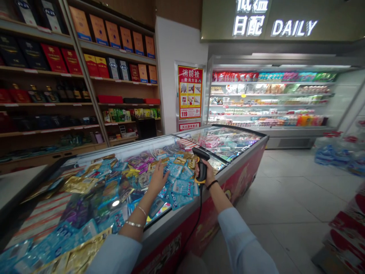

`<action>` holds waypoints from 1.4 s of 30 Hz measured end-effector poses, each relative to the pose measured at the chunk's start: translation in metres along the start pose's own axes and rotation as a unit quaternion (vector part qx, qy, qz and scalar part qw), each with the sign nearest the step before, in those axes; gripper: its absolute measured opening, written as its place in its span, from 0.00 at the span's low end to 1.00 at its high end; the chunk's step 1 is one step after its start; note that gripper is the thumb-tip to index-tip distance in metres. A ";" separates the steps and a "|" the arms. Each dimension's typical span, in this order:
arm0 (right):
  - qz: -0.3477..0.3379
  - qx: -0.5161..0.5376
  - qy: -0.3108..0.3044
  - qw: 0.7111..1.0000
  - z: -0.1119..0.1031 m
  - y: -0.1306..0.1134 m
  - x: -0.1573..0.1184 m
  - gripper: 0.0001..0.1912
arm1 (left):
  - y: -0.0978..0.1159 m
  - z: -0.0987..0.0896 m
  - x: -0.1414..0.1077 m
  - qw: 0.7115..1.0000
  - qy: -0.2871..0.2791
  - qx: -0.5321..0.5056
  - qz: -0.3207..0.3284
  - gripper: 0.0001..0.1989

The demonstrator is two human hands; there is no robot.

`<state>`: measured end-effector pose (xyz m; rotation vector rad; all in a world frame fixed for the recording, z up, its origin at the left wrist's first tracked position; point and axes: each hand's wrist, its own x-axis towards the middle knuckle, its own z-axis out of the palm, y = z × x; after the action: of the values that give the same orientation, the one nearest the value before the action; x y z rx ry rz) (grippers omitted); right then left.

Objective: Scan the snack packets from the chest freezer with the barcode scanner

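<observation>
A black and yellow handheld scanner (pixel 201 167) is gripped in my right hand (pixel 209 173), its head pointing up and to the left and its cable hanging down in front of the freezer. My left hand (pixel 158 177) is over the snack packets, fingers apart, with nothing visible in it. Many blue packets (pixel 182 187) lie piled on the glass top just right of my left hand and below the scanner. Gold packets (pixel 82 184) and purple packets (pixel 141 161) spread across the glass to the left.
The chest freezer (pixel 245 165) runs from lower left to centre right. Shelves with boxes (pixel 114 34) stand behind it on the left. Beyond are a lit refrigerated display (pixel 270 95) and wrapped bottles (pixel 332 152). Red cartons (pixel 349 220) stand at the lower right.
</observation>
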<state>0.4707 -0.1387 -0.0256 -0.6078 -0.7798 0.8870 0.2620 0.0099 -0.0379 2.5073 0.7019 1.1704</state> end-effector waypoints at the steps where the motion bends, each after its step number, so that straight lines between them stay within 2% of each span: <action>1: 0.000 0.000 -0.001 1.000 0.000 0.000 0.000 0.16 | 0.003 -0.003 0.000 1.000 -0.007 0.002 -0.004 0.18; 4: -0.005 -0.002 -0.001 1.000 -0.001 -0.001 0.000 0.16 | 0.019 -0.014 -0.001 0.999 -0.050 0.012 0.003 0.26; 6: -0.011 -0.001 0.000 1.000 0.000 -0.001 -0.001 0.16 | 0.032 -0.021 -0.004 0.993 -0.108 0.032 0.032 0.38; 9: -0.012 -0.001 0.005 1.000 0.001 -0.001 -0.001 0.16 | 0.051 -0.027 -0.011 0.969 -0.212 0.075 0.099 0.53; 11: -0.008 -0.003 0.009 1.000 0.002 -0.002 -0.002 0.16 | 0.057 -0.027 -0.016 0.953 -0.264 0.093 0.120 0.52; 13: -0.008 -0.003 0.015 1.000 0.003 -0.002 -0.003 0.16 | 0.059 -0.024 -0.017 0.946 -0.288 0.104 0.109 0.48; 16: -0.020 0.001 0.028 0.999 0.005 -0.004 -0.004 0.16 | 0.057 -0.017 -0.013 0.947 -0.286 0.120 0.080 0.46; 22: -0.046 0.009 0.029 0.998 0.006 -0.006 -0.005 0.15 | 0.054 0.002 0.000 0.961 -0.227 0.150 0.058 0.44; 25: -0.043 0.003 0.033 0.999 0.005 -0.006 -0.005 0.15 | 0.054 0.006 0.002 0.963 -0.217 0.147 0.059 0.44; 33: -0.043 -0.009 0.049 0.998 0.004 -0.007 -0.006 0.15 | 0.054 -0.002 0.007 0.971 -0.199 0.119 0.057 0.53; 38: -0.044 -0.018 0.080 0.996 0.004 -0.007 -0.007 0.15 | 0.043 -0.005 0.007 0.975 -0.197 0.096 0.041 0.50; 42: -0.040 -0.048 0.073 0.995 0.007 -0.009 -0.010 0.16 | 0.041 -0.005 0.003 0.978 -0.180 0.081 0.060 0.47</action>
<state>0.4651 -0.1505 -0.0186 -0.7127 -0.7115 0.7263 0.2724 -0.0228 -0.0145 2.8259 0.5745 0.6820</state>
